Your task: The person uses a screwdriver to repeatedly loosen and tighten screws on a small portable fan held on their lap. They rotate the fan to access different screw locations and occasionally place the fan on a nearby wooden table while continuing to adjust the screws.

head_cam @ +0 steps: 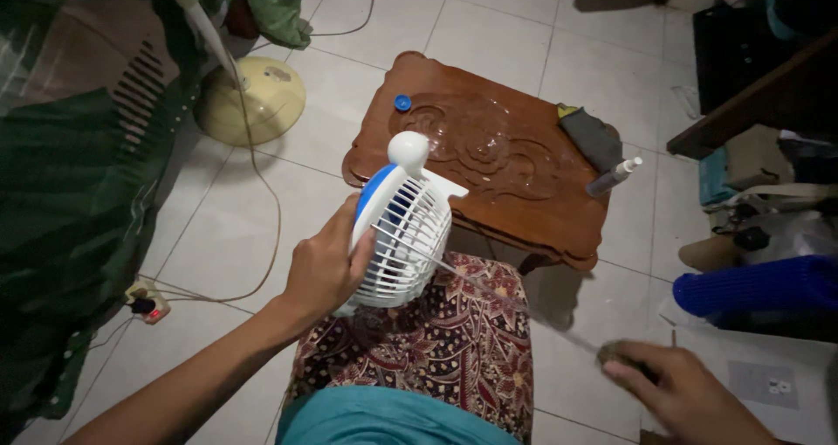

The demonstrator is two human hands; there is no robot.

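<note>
My left hand [321, 266] grips a small white and blue fan [400, 227] by its left side, holding it above my lap. The fan's grille faces right, and its round white knob points up. My right hand [676, 391] is at the lower right, closed around the handle of a long thin rod [497, 296]. The rod's tip reaches into the fan's grille. Under the fan lies a patterned batik cloth [454, 340] over my knees.
A low carved wooden table [489, 161] stands ahead, with a blue bottle cap [402, 103], a grey cloth [592, 137] and a spray bottle [614, 176] on it. A cream fan base [253, 100] and cord lie left. A power strip [147, 303] sits on the tiled floor.
</note>
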